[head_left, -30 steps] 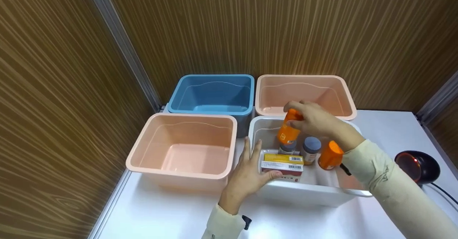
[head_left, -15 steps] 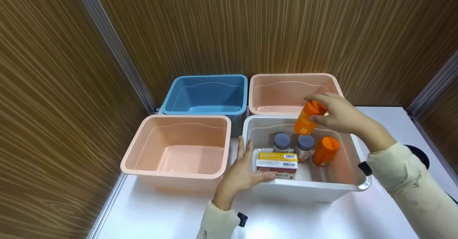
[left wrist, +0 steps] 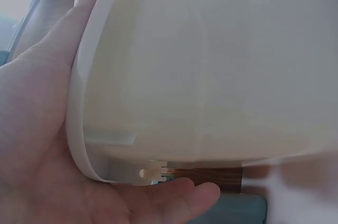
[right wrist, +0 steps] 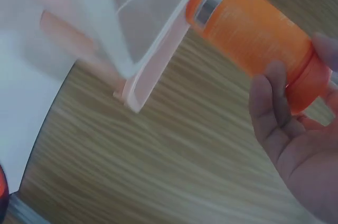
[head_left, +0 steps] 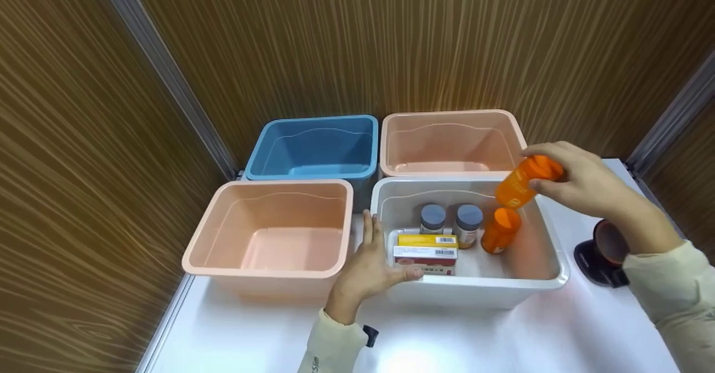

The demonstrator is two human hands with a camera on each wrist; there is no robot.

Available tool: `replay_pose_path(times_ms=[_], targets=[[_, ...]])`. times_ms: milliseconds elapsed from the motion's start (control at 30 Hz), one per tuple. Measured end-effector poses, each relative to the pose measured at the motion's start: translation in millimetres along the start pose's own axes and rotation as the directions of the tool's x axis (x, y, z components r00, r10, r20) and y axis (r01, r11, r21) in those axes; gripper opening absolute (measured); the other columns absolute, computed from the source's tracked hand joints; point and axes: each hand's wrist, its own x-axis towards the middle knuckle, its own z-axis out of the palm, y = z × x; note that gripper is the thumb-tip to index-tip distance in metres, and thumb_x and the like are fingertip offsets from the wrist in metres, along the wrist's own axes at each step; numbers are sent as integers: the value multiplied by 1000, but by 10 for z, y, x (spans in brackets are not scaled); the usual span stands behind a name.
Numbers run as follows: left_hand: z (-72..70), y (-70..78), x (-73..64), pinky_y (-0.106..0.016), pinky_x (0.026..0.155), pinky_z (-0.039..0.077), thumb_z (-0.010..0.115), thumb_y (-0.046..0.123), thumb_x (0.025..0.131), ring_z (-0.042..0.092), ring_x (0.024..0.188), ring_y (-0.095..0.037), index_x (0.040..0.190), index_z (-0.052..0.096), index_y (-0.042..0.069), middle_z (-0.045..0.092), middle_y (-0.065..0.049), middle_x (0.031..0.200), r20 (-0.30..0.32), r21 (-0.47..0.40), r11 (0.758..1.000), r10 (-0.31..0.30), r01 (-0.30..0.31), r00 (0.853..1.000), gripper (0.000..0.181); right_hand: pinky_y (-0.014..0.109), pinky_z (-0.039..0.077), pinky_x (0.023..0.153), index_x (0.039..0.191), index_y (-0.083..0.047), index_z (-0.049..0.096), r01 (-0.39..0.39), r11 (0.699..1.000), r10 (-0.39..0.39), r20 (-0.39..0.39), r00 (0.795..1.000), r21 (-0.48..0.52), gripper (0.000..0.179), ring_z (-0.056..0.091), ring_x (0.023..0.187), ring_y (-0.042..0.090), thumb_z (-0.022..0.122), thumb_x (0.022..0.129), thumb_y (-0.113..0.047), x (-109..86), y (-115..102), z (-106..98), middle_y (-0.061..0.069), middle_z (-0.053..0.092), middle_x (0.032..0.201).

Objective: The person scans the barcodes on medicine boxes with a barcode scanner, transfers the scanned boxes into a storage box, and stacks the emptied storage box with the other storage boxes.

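An orange bottle (head_left: 517, 187) hangs tilted over the right side of the white bin (head_left: 475, 293). My right hand (head_left: 586, 180) grips it by its cap end, as the right wrist view also shows of the bottle (right wrist: 253, 28). My left hand (head_left: 368, 267) rests at the bin's front left corner, fingers straight along the outer side and thumb on the front rim. Inside the bin, a second orange bottle (head_left: 501, 231) stands beside two grey-capped bottles (head_left: 468, 225). A yellow box (head_left: 427, 241) and a white-and-red box (head_left: 425, 256) lie at the left, near my thumb.
A pink bin (head_left: 265, 274) stands left of the white one. Behind are a blue bin (head_left: 313, 176) and another pink bin (head_left: 447, 113). A black round device (head_left: 603, 250) sits on the table at the right. Wood-patterned panels (head_left: 313, 38) close off the back and sides.
My right hand has carried the orange bottle rightward, from above the grey-capped bottles to the bin's right side. The left hand keeps its place at the corner. The head view has shifted slightly.
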Motion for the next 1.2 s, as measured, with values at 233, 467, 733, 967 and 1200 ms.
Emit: replay_pose_path(times_ms=[233, 467, 733, 967, 1200], targets=[[-73, -34, -15, -52, 117, 24, 77, 74, 69, 9, 152, -37, 162, 1, 5, -15, -9, 167, 8, 57, 998, -14, 13, 1000, 138, 34, 42, 66, 126, -13, 62, -110, 994, 110, -39, 993, -4, 42, 52, 87, 29, 75, 86, -9, -180, 187, -138, 13, 58, 113], [-140, -93, -22, -54, 118, 18, 76, 72, 72, -4, 152, -35, 162, 4, 3, -17, -11, 167, 17, 63, 998, 4, -5, 1000, 134, 31, 45, 65, 122, -11, 58, -230, 973, 230, -33, 973, -3, 35, 52, 91, 38, 72, 96, -30, -318, 267, -214, 19, 54, 110], [-227, -153, -42, -58, 116, 22, 66, 75, 79, 4, 151, -42, 161, 4, 1, -12, -18, 167, 7, 96, 995, 36, -36, 999, 127, 56, 46, 71, 134, -8, 51, -269, 961, 269, 0, 963, -63, 42, 54, 93, 45, 66, 99, -26, -374, 348, -167, 26, 53, 111], [-269, -180, -81, -57, 117, 22, 70, 76, 76, 2, 151, -41, 161, 1, 1, -13, -18, 166, 26, 105, 994, 29, -32, 999, 132, 46, 45, 68, 138, 0, 49, -265, 962, 270, 89, 959, -60, 53, 55, 92, 40, 69, 97, -27, -395, 459, -33, 26, 56, 111], [-240, -158, -89, -52, 119, 18, 75, 74, 71, -1, 152, -36, 162, -2, 5, -15, -12, 167, 50, 65, 998, 11, -14, 999, 138, 45, 49, 66, 135, -2, 50, -269, 959, 283, 218, 934, -94, 51, 55, 89, 37, 70, 96, -28, -514, 587, 96, 25, 58, 107]])
